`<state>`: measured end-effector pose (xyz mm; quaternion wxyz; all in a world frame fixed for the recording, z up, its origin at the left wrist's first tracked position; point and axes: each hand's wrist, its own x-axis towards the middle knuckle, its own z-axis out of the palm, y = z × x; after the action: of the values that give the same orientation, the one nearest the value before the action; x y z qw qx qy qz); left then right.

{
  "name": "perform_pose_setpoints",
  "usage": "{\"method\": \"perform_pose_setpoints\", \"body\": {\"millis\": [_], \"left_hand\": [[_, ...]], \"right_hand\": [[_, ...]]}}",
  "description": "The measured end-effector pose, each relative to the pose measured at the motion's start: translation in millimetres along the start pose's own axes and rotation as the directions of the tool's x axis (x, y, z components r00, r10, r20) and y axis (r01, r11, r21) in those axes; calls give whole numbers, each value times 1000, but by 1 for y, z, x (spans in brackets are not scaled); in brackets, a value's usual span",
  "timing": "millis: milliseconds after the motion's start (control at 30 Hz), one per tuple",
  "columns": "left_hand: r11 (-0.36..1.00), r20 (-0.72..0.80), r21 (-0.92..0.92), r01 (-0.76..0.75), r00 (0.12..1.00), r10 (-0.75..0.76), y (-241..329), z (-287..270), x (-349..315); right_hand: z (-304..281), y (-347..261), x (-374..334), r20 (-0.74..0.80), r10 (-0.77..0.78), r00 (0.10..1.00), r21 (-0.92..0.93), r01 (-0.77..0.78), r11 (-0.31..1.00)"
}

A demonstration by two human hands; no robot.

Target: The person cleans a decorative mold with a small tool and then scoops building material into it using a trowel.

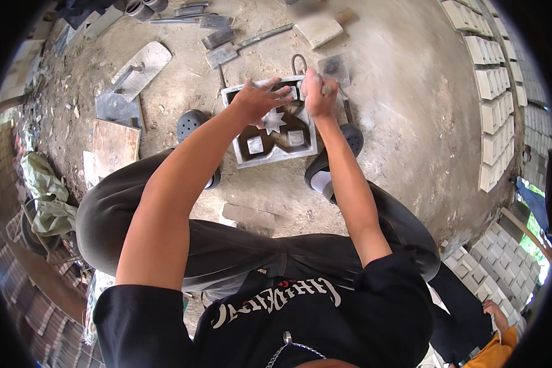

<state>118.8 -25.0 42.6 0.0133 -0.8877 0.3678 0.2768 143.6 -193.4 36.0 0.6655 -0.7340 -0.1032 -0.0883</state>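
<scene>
On the floor between my feet lies a grey metal mould (pixel 277 159), a rectangular frame with dark hollows inside. A pale eight-pointed star (pixel 273 122) stands in its middle. Square raised blocks, such as the near-left one (pixel 254 145), sit around the star. My left hand (pixel 259 101) is over the mould's far left part, fingers spread, with nothing visible in it. At the far right corner my right hand (pixel 320 93) is closed in a fist. Whatever it holds, if anything, is hidden. Both hands look dusted with grey powder. A bent metal loop handle (pixel 299 63) rises behind the mould.
A float (pixel 142 70) and a wooden board (pixel 114 147) lie to the left. Trowels (pixel 222 55) and a pale block (pixel 317 30) are beyond the mould. Cast blocks (pixel 495 83) line the right. Another person's hand (pixel 495 311) shows at lower right. My clogs (pixel 192 124) flank the mould.
</scene>
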Motion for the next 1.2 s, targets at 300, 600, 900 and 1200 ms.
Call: {"method": "perform_pose_setpoints", "body": {"millis": [300,600,900,1200], "left_hand": [[1000,11,15,-2,1000,2,0,6,3],[1000,21,-10,17,1000,-17,-2,3,0],[999,4,-32,28,1000,-28,-1,8,0],[998,13,-55,23,1000,-23,-3,7,1]], "right_hand": [[-5,-5,9,90,127,988,33,-130,991],[0,14,6,127,-63,990,-29,67,997],[-4,25,5,66,-34,997,84,29,996],[-13,29,-6,70,142,987,-71,-137,988]]}}
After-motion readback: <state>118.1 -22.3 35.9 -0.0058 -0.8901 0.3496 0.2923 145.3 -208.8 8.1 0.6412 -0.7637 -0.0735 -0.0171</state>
